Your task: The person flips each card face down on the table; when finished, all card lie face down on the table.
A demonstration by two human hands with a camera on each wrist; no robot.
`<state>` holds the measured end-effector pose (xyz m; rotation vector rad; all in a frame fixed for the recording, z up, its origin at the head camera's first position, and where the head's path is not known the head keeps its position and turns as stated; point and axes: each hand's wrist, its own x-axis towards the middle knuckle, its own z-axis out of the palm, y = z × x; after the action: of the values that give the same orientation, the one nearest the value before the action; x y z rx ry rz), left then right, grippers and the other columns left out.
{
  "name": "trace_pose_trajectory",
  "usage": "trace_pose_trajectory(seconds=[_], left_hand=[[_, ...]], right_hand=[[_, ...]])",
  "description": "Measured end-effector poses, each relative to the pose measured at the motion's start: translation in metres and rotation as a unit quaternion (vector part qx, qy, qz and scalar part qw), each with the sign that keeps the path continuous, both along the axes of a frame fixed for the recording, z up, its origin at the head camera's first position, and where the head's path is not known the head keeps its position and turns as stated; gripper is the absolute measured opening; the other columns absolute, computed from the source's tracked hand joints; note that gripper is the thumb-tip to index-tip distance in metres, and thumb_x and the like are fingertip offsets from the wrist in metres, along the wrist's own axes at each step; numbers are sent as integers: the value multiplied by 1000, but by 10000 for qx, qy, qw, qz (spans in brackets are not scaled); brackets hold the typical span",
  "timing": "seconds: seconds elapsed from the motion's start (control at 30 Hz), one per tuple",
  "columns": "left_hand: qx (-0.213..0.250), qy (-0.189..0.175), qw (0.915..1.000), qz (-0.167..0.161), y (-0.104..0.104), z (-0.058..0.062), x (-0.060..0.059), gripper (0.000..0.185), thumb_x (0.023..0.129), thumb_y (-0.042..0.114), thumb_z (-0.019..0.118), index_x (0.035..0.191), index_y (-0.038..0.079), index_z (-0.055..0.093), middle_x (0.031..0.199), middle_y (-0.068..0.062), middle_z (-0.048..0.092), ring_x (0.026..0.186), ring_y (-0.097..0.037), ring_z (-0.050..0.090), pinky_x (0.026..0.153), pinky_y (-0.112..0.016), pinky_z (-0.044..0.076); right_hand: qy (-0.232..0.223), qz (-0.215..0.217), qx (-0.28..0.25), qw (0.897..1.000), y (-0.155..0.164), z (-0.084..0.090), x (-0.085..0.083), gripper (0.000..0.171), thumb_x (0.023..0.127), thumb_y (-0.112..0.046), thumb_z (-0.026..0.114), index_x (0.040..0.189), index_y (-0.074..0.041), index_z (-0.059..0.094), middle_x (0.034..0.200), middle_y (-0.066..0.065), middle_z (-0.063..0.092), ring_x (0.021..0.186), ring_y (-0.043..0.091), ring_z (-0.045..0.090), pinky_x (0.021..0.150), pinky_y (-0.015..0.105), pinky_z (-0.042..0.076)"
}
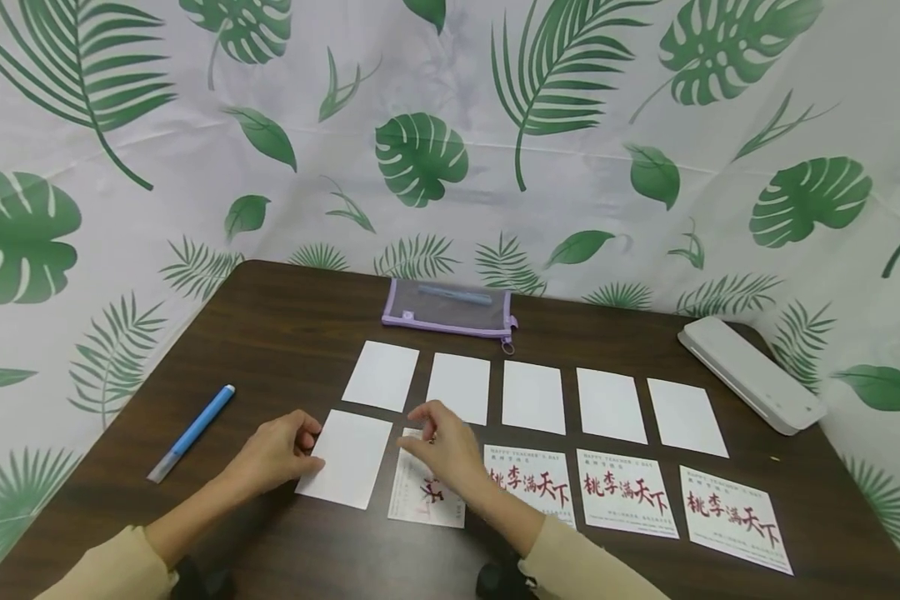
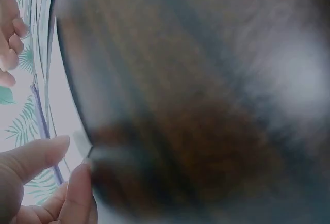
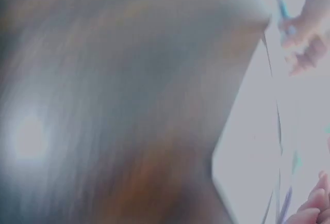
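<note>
On dark wood table [image 1: 285,333]: left hand [image 1: 273,454] pinching smooth white card [image 1: 348,457].

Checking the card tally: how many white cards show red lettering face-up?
4, all in the near row: one under the right hand, part covered, then three to its right. The blank cards may hide print underneath.

Blank white card [image 1: 347,457] beside printed card [image 1: 424,496]

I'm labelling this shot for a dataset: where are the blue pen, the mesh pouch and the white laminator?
blue pen [image 1: 192,432], head view, middle of its barrel.
mesh pouch [image 1: 447,310], head view, centre of the grey mesh.
white laminator [image 1: 752,373], head view, middle of its top.
</note>
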<state>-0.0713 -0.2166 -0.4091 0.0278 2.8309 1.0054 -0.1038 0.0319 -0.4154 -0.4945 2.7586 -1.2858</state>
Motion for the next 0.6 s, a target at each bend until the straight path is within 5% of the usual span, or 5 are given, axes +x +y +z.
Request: trace_pose_trajectory(seconds=[0.1,0.23,0.37,0.6], left_hand=[[50,187,9997,-131,8,6,-6,42,74,10,84,107,-1,61,83,-5,58,70,-13,51,58,-22,43],[412,405,9957,-718,27,10,-17,44,75,12,83,111,-2,61,85,-5,60,69,-10,54,56,-20,44],[641,393,9882,-1335,50,5,-26,46,74,12,84,112,-1,62,84,-5,60,68,-8,55,57,-19,45],[491,413,9816,-1796,74,-3,-37,50,69,10,86,112,-2,62,79,-2,60,66,-6,50,60,-18,42]], right_hand=[[-174,-170,-266,9994,22,5,-9,28,82,-12,76,106,-3,64,71,0,52,59,6,41,53,19,35],[-317,-261,-142,9991,45,3,-13,30,80,-7,77,107,0,64,74,2,53,60,9,42,52,19,36],[-338,-102,162,9992,55,-2,-11,34,78,-5,79,107,1,64,78,4,52,63,9,43,52,19,38],[-112,73,626,9979,61,-8,-9,37,73,-6,83,105,3,64,80,4,53,68,11,44,56,19,38]])
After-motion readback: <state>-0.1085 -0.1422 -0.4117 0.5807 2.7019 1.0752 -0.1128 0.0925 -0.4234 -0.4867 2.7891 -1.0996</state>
